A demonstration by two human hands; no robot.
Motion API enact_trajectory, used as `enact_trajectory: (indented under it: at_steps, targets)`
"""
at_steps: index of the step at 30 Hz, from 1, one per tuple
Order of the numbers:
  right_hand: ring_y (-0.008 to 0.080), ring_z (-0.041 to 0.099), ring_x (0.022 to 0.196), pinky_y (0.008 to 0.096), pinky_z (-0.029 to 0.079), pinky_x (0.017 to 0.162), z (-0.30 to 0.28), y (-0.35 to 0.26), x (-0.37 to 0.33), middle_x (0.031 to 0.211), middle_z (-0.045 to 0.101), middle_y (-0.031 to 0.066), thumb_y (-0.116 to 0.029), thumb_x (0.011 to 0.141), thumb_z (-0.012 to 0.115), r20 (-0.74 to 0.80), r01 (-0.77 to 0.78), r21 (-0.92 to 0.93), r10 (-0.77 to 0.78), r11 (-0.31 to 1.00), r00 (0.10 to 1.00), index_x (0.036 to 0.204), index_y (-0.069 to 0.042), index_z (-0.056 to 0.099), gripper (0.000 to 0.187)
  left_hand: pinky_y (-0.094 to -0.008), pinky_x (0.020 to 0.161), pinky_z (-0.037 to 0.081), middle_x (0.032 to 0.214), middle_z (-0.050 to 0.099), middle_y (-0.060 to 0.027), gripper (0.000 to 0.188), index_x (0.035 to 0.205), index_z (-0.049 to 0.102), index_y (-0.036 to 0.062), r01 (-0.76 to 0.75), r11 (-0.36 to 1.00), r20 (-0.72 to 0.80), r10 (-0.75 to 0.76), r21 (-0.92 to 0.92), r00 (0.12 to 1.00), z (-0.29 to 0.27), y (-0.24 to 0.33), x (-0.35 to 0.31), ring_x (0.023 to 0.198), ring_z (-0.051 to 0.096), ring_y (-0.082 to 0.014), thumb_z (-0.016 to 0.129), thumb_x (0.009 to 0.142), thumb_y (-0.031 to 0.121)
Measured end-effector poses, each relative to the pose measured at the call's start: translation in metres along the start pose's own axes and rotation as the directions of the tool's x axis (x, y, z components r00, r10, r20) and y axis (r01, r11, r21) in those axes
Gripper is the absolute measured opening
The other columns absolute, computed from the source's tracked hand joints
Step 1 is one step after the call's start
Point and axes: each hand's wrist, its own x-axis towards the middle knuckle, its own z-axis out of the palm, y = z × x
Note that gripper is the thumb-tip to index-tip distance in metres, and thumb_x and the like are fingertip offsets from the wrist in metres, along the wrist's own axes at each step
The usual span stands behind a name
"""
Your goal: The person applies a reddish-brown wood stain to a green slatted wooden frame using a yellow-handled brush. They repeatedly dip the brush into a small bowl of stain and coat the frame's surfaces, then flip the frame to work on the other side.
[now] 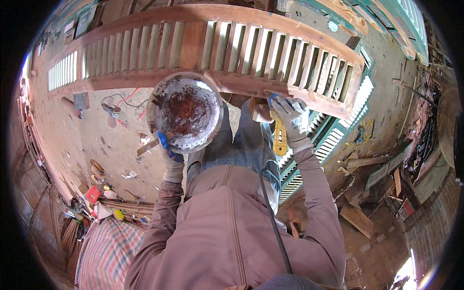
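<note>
My left hand [171,162], in a white glove with blue fingertips, is closed on the near rim of a round metal bowl [215,116]. Reddish-brown paste [185,108] lies in the bowl's middle, and pale residue coats its walls. Gloved as well, my right hand [295,118] grips a putty knife by its yellow handle [280,137]; its blade end is partly hidden beside my fingers. That hand is at the near edge of a long reddish-brown wooden louvered shutter [193,46], which stretches across in front of me. The bowl overlaps the shutter's near rail.
Green louvered shutters [309,140] lie below on the right, with more green panels [411,29] at the far right. A corded tool [113,110] is on the floor at left. Striped cloth [111,251], scattered debris and wood offcuts [356,220] surround me. A black cord [270,208] crosses my jacket.
</note>
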Motion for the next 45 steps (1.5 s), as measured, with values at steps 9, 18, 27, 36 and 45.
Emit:
enact_trajectory:
  at_steps: [9, 18, 27, 36, 45]
  targets:
    - [0.0283, 0.052, 0.125, 0.046, 0.039, 0.103, 0.02, -0.017, -0.002, 0.128, 0.066, 0.0061, -0.019, 0.087, 0.063, 0.076, -0.008, 0.014, 0.007, 1.0, 0.997, 0.126, -0.016, 0.067, 0.039, -0.0409, 0.117, 0.035, 0.151, 0.045, -0.0082, 0.058, 0.156, 0.031, 0.0053, 0.075, 0.997, 0.125, -0.073, -0.013, 0.989, 0.007, 0.022, 0.006, 0.135, 0.047, -0.023, 0.04, 0.109, 0.036]
    - [0.0321, 0.066, 0.096, 0.042, 0.051, 0.085, -0.084, -0.122, 0.057, 0.111, 0.07, 0.0162, -0.009, 0.084, 0.071, -0.052, -0.133, 0.501, 0.183, 0.855, 0.982, 0.123, 0.0, 0.065, 0.041, -0.0459, 0.106, 0.042, 0.141, 0.052, -0.0231, 0.065, 0.156, 0.03, 0.0024, -0.412, 0.436, 0.411, 0.102, 0.8, 0.906, 0.007, 0.035, -0.008, 0.124, 0.055, -0.037, 0.051, 0.094, 0.003]
    - [0.0323, 0.068, 0.082, 0.0438, 0.054, 0.073, -0.051, -0.215, 0.106, 0.094, 0.072, 0.0156, -0.01, 0.089, 0.065, 0.159, -0.256, 0.35, 0.212, 0.901, 0.964, 0.122, -0.001, 0.063, 0.034, -0.0501, 0.093, 0.051, 0.136, 0.052, -0.0312, 0.053, 0.151, 0.032, 0.0014, -0.691, 0.357, 0.582, 0.374, 0.629, 0.723, 0.044, 0.04, -0.009, 0.118, 0.058, -0.0441, 0.05, 0.101, 0.004]
    - [0.0168, 0.068, 0.097, 0.0347, 0.053, 0.086, -0.051, -0.185, 0.048, 0.111, 0.072, 0.0108, -0.014, 0.097, 0.065, 0.248, -0.379, 0.9, 0.462, 0.217, 0.852, 0.126, 0.0, 0.065, 0.032, -0.0383, 0.107, 0.042, 0.141, 0.053, -0.0114, 0.055, 0.146, 0.041, -0.0012, -0.07, 0.979, 0.018, 0.068, 0.193, 0.998, 0.022, 0.027, -0.005, 0.126, 0.051, -0.0195, 0.044, 0.109, 0.038]
    - [0.0252, 0.063, 0.104, 0.0357, 0.053, 0.089, 0.021, -0.075, 0.054, 0.12, 0.069, 0.0039, -0.006, 0.077, 0.068, -0.285, -0.008, 0.085, 0.032, 0.996, 0.958, 0.125, -0.016, 0.069, 0.049, -0.0392, 0.116, 0.036, 0.149, 0.047, -0.0114, 0.055, 0.155, 0.034, 0.002, -0.042, 0.996, -0.273, 0.018, -0.081, 0.962, -0.059, 0.015, 0.019, 0.136, 0.046, -0.022, 0.04, 0.109, 0.033]
